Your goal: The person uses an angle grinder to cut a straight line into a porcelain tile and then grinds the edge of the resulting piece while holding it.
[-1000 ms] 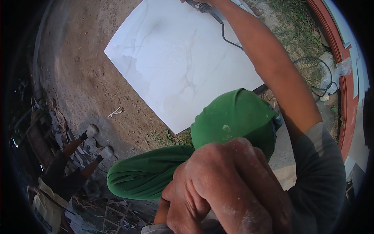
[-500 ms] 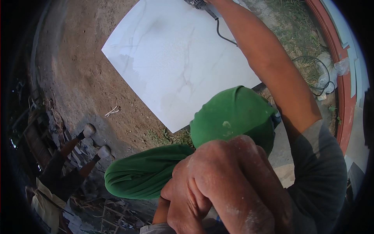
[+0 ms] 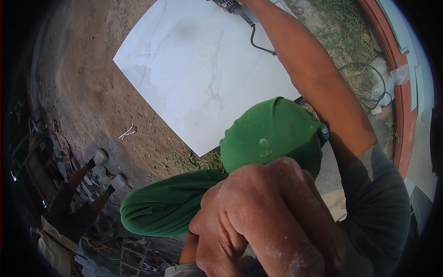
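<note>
Right hand (image 3: 246,2): fingers seem curled round tool (image 3: 227,5), tips cropped | Tool: at far part of tile (image 3: 194,78) | Left hand (image 3: 267,203): near side of tile, fingers bent, cannot tell if holding anything | Best: steady tool, cord (image 3: 252,40) on tile held clear of its working end

My right arm (image 3: 318,69) reaches far across on the right, almost straight. My right hand (image 3: 243,2) is mostly cut off at the far edge, its grip hidden. Near me, my dusty left hand (image 3: 258,198) is bent at the knuckles, fingertips out of sight.
</note>
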`<state>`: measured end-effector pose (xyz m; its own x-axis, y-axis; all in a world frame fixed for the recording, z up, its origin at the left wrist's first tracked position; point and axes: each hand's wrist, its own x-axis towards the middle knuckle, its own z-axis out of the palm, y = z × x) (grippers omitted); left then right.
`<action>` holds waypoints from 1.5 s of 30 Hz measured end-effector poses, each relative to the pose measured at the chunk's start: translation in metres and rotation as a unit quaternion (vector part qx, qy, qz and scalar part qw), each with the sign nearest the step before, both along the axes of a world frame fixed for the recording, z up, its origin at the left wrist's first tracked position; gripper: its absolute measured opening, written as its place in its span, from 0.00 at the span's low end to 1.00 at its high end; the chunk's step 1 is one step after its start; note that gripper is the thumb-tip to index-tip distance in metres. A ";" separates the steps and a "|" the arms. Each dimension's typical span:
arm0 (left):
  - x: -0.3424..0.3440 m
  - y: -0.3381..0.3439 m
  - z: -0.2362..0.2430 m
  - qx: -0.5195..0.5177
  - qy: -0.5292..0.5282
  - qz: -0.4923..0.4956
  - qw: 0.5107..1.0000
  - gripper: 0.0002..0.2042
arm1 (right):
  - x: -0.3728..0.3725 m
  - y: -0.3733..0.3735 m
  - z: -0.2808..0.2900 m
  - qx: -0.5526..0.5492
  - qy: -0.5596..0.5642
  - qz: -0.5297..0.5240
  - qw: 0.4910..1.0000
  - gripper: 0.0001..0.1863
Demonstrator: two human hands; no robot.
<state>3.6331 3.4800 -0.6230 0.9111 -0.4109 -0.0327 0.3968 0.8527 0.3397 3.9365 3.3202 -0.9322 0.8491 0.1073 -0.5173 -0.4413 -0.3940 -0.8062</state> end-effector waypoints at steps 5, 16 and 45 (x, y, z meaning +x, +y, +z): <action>0.004 -0.003 0.005 -0.005 -0.006 -0.010 1.000 0.18 | -0.008 -0.001 0.007 0.008 0.006 -0.007 1.000 0.19; 0.001 -0.005 0.002 -0.024 -0.013 -0.031 0.999 0.18 | -0.031 -0.010 0.018 0.014 0.022 -0.017 1.000 0.19; 0.008 -0.022 0.006 -0.092 -0.050 -0.106 0.989 0.17 | -0.061 -0.036 0.029 0.017 0.046 -0.043 0.998 0.17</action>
<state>3.6413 3.4585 -0.6166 0.7984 -0.5841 0.1465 0.5458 0.8047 0.2336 3.8756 3.2840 -0.9033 0.8052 0.0547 -0.5905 -0.5447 -0.3252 -0.7730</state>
